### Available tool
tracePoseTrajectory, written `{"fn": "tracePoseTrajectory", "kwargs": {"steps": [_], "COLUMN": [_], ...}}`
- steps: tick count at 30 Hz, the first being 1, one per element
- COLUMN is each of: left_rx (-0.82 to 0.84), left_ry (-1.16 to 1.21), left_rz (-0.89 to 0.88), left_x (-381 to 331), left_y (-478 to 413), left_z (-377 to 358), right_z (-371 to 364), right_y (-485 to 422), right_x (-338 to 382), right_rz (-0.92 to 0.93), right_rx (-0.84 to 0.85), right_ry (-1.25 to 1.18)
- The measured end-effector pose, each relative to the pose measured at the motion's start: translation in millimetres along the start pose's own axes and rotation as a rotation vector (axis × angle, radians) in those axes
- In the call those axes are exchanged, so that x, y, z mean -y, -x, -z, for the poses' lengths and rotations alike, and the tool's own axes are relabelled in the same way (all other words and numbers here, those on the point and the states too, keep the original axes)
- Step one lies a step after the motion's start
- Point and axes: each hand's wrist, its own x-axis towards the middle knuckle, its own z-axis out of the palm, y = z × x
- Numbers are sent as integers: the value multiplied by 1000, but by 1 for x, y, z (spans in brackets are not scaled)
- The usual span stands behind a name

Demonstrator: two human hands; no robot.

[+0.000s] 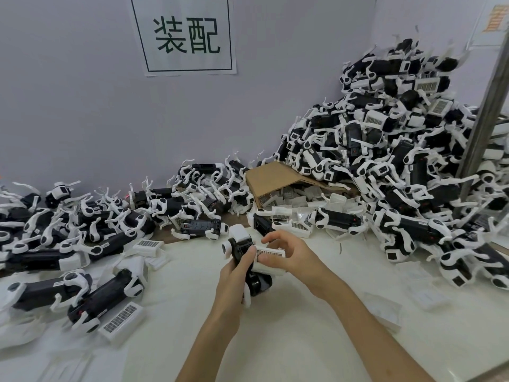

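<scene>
Across the back of the cream-white counter [289, 326], against a pale lilac wall [82, 92], a tall heap of black-and-white plastic toy robot dogs [385, 150] climbs the right corner. A grey metal pole [484, 111] stands in front of its right side. A lower spread of the same toys [82, 238] covers the left part of the counter. On the wall above hangs a white paper sign [184, 34] with two large dark green characters in a frame. Between the two masses lies a tipped brown cardboard box [272, 177], with small whitish plastic pieces at its mouth. Near the left front, a loose white slotted panel [122, 321] lies flat beside a toy.

Near the middle of the counter, held above it, is a single black-and-white toy robot dog [239, 244]. The left hand [234, 277] grips its black body from below, fingers curled round it and thumb laid along the side. Its white end points away toward the wall. The right hand [289, 252] pinches a white slotted plastic cover [268, 253] between thumb and fingers [271, 238]. The cover rests against the toy's body, just beside the left thumb.
</scene>
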Motion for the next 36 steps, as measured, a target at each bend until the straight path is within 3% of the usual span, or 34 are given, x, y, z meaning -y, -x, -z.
{"fn": "tracePoseTrajectory", "kwargs": {"steps": [4,13,19,23,29,36], "left_rx": [-42,-95,-81,-79,-74,10], "left_ry": [-28,240,252,140,152,75], "left_rz": [-40,109,118,119,106,62], "left_x": [2,-2,-4,0,-1,3], "left_y": [0,-2,-3,-3,-2,-5], "left_z": [3,-3,-6,-4,-7,-7], "right_z": [-2,3,5,8,3,2], "right_y": [-1,-2,-3,-3,-2,-3], "right_x": [-2,-2,-3,-1,-3,-2], "right_rz": [-116,9,14,31,38,22], "right_rx": [-52,20,0,36,34,11], "right_ry": [23,-250,-345,-461,-330,-356]}}
